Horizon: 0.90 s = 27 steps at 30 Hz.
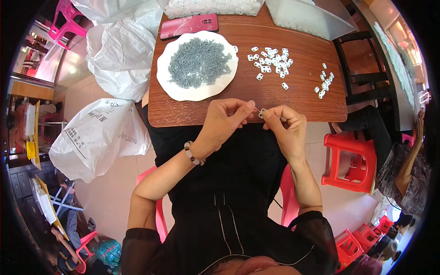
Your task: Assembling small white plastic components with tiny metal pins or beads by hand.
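Over the table's near edge my two hands meet, both closed in a pinch. My right hand grips a small white plastic piece with holes between thumb and fingertips. The fingertips of my left hand are pressed together close beside that piece; whatever they hold is too small to make out. Beyond my left hand, a white scalloped plate bears a heap of small grey rod-shaped pieces. Similar white two-holed pieces lie loosely piled beyond my right hand, and a smaller cluster lies farther right.
A red phone lies behind the plate on the wooden table. Translucent bins stand along the back edge. White sacks rest on the left; a red stool stands to the right. Other people sit farther off.
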Motion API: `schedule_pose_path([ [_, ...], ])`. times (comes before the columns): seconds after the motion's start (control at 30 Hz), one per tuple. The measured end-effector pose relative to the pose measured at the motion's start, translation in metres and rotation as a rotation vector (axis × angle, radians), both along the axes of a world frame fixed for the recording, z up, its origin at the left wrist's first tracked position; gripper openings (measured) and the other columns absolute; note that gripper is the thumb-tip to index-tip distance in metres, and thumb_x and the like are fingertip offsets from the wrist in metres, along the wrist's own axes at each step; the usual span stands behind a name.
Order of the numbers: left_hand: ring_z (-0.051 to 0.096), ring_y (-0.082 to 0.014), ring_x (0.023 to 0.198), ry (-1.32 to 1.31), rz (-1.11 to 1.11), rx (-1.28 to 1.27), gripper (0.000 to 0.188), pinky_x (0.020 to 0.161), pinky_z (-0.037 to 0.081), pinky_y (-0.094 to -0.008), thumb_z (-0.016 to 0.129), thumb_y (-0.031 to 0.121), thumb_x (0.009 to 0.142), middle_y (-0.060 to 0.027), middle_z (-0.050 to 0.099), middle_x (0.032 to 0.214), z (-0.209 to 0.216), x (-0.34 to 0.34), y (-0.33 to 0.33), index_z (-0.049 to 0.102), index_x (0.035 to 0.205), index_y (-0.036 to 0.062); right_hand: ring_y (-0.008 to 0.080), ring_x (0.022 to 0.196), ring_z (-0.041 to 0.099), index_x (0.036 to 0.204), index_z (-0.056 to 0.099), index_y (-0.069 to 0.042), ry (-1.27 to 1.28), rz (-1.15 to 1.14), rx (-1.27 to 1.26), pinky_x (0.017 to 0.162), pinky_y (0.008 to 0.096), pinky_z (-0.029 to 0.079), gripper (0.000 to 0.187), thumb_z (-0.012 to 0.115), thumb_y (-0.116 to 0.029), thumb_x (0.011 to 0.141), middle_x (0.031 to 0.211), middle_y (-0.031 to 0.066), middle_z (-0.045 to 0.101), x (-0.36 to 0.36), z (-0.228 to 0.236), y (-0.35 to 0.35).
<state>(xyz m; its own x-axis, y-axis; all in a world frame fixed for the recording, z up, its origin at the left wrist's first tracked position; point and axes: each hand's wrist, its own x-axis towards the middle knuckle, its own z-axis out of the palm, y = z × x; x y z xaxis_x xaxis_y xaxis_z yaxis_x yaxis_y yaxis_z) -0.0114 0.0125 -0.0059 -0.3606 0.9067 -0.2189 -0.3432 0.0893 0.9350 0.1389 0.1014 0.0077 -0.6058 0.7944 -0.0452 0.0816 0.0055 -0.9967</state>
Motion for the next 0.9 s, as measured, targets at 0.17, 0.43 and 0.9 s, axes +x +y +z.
schedule_pose_path([
  [0.17,0.056,-0.0047,0.064,0.005,-0.014,0.015,0.021,0.058,0.044,-0.0187,0.068,0.019,0.088,-0.0042,0.067,0.074,0.001,0.000,-0.001,0.070,0.088,-0.0024,0.0000,0.055,0.051,0.079,0.066,0.000,-0.025,0.019,0.028,0.050,0.0158,0.037,0.012,0.066,-0.009,0.087,0.063,-0.0008,0.063,0.001,-0.002,0.001],
  [0.43,0.061,-0.0064,0.069,0.010,-0.026,0.012,0.016,0.063,0.048,-0.0199,0.067,0.012,0.087,-0.0056,0.068,0.077,0.004,0.000,-0.002,0.070,0.090,-0.0037,0.0006,0.055,0.051,0.078,0.066,0.000,-0.040,0.028,0.058,0.050,0.0170,0.038,0.013,0.066,-0.010,0.087,0.062,-0.0005,0.063,-0.002,-0.002,-0.003],
  [0.9,0.055,-0.0043,0.063,0.038,-0.019,-0.037,0.019,0.056,0.043,-0.0185,0.066,0.016,0.088,-0.0038,0.067,0.075,0.002,0.001,0.001,0.069,0.092,-0.0028,0.0003,0.056,0.052,0.080,0.066,0.000,-0.014,0.014,0.016,0.051,0.0161,0.038,0.012,0.065,-0.009,0.088,0.063,-0.0002,0.063,-0.002,-0.004,0.000],
])
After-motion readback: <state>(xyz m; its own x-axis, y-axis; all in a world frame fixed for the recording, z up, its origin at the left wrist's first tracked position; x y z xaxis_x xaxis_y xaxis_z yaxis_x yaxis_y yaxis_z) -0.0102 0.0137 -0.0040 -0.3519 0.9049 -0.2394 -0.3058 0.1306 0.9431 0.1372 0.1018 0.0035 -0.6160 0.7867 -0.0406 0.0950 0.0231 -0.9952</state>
